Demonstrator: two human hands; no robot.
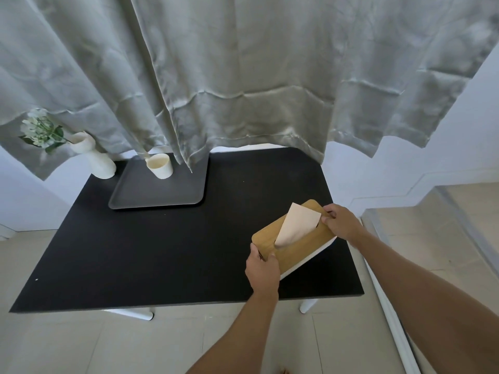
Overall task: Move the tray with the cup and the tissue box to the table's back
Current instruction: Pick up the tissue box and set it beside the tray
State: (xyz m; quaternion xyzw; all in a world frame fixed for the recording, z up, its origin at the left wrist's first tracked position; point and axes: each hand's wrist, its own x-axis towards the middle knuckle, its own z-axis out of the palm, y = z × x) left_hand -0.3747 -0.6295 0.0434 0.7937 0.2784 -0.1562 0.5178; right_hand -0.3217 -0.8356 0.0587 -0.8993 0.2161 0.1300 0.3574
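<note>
A tissue box point(299, 245) with a wooden lid and white body, a tissue sticking up from its slot, is at the right side of the black table point(162, 252). My left hand point(262, 273) grips its near end and my right hand point(341, 222) grips its far end. The box looks tilted, its near end raised. A dark grey tray point(140, 195) lies at the table's back left. A cream cup point(159, 166) stands on the tray's far part.
A white vase point(93, 157) with white flowers stands at the back left corner, beside the tray. A grey curtain point(243, 76) hangs over the table's back edge and touches the tray. A glass panel point(432, 238) runs along the right.
</note>
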